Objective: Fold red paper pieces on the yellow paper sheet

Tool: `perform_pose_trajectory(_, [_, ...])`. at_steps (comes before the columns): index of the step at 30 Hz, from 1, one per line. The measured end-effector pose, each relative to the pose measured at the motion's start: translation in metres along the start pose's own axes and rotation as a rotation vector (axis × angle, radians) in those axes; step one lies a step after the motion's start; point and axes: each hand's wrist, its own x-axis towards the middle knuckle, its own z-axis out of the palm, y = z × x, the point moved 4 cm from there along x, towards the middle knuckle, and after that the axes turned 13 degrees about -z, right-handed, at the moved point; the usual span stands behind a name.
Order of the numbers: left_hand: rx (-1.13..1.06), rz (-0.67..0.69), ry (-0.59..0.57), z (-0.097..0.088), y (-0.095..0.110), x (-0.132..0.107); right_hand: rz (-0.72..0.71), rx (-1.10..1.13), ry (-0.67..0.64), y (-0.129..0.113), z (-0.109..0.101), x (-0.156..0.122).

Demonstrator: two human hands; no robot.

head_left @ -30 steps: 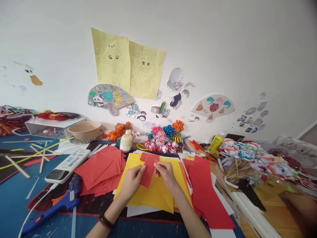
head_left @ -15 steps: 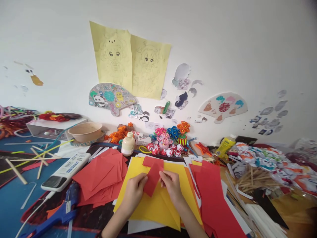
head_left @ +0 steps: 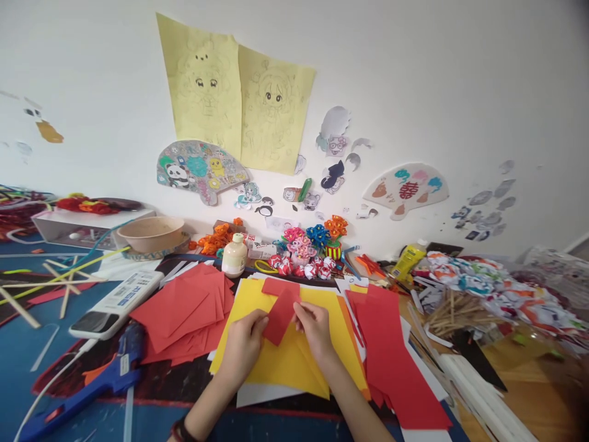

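Observation:
Between my two hands is a small red paper rectangle [head_left: 278, 318], tilted, above a stack of yellow paper [head_left: 301, 362]. My left hand [head_left: 246, 341] pinches its left edge with thumb and forefinger. On the opposite side, the thumb and fingers of my right hand [head_left: 313, 325] close on its right edge. Another red strip [head_left: 274, 286] lies behind it at the top of the yellow sheets. Left of the stack is a pile of red paper squares [head_left: 184, 313]; to the right lie longer red sheets [head_left: 391, 344].
A blue glue gun [head_left: 108, 380] and a white power strip [head_left: 117, 305] lie at left. Behind the paper stand a cream bottle [head_left: 234, 256], a bowl [head_left: 151, 233] and pipe-cleaner flowers [head_left: 317, 239]. Wooden sticks [head_left: 453, 312] and a yellow bottle [head_left: 409, 261] are at right.
The view has tilted down a little, so the wall and table sit higher in it. Both hands keep their pinch on the red paper, which has hardly moved over the stack.

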Motion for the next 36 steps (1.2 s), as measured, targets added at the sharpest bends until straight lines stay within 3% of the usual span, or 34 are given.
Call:
perform_pose_trajectory(5, [0.037,-0.004,-0.094,0.002,0.005,-0.005,0.027,0.032,0.009,0.003,-0.002,-0.002])
perform_pose_trajectory(11, [0.055,0.071,-0.023,-0.003,0.014,-0.007,0.08,0.144,-0.292,-0.004,0.008,-0.007])
perform_pose_trajectory(14, [0.081,0.072,-0.046,-0.003,0.014,-0.007,0.129,0.184,-0.405,-0.004,0.012,-0.011])
perform_pose_trajectory(19, [0.166,0.025,-0.187,0.01,0.007,-0.01,0.048,0.121,-0.391,-0.005,0.013,-0.008])
perform_pose_trajectory(27, [0.219,0.038,-0.143,0.014,0.01,-0.015,0.052,0.058,-0.463,-0.008,0.009,-0.007])
perform_pose_trajectory(36, [0.22,0.076,-0.166,0.017,0.016,-0.013,-0.036,-0.091,-0.373,-0.002,0.005,-0.003])
